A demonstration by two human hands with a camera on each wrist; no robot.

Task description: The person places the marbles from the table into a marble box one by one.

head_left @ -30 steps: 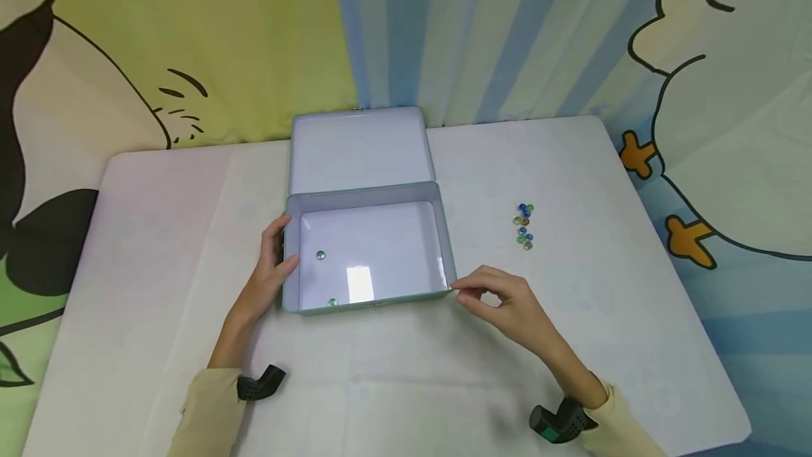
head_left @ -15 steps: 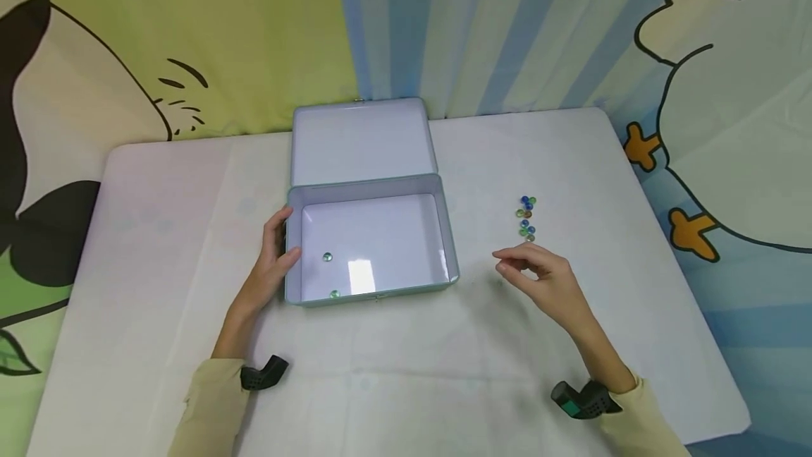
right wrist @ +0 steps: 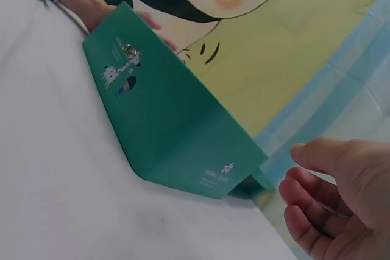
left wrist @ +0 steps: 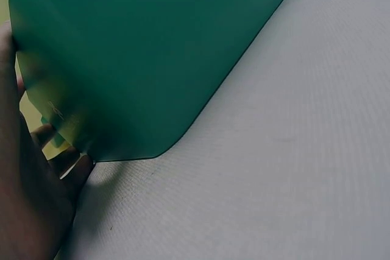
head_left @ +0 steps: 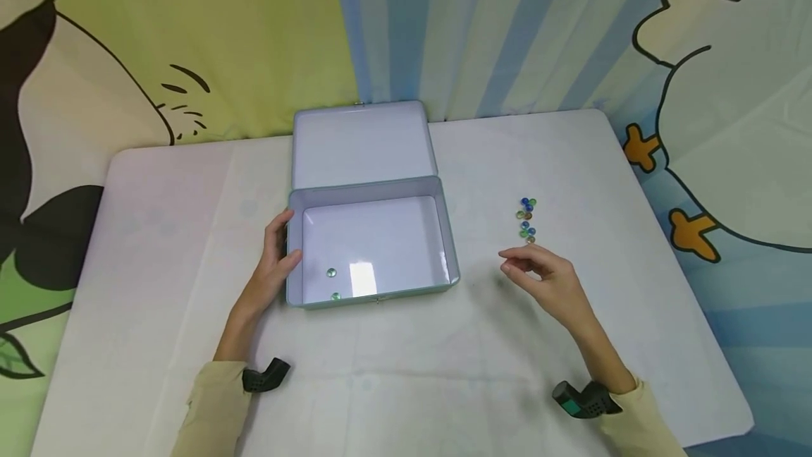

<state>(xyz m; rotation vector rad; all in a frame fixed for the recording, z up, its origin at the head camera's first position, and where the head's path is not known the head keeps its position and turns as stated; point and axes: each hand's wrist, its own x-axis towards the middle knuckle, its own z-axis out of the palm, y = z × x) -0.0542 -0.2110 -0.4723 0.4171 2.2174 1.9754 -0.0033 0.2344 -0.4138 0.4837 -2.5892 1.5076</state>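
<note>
A shallow metal tin box [head_left: 393, 245], pale inside, lies open on the table; its green outside shows in both wrist views. My left hand [head_left: 269, 270] grips its left wall, thumb at the rim and fingers along the outside. Inside, one clear greenish marble [head_left: 331, 272] sits near the front, and a green marble [head_left: 335, 296] is close to the front wall. Right of the box, my right hand [head_left: 552, 284] hovers over the table with fingers loosely bent. In the right wrist view a gap shows between thumb and fingers, with nothing in it.
Several blue, green and amber marbles [head_left: 528, 216] lie in a small cluster just beyond my right hand. The tin's hinged lid [head_left: 361, 147] leans back toward the printed curtain [head_left: 254, 41] behind the table. White cloth [head_left: 406, 372] covers the tabletop.
My right hand has moved from the box's front right corner to the right, nearer the marble cluster. One marble in the box has rolled toward the front wall. The left hand keeps its grip.
</note>
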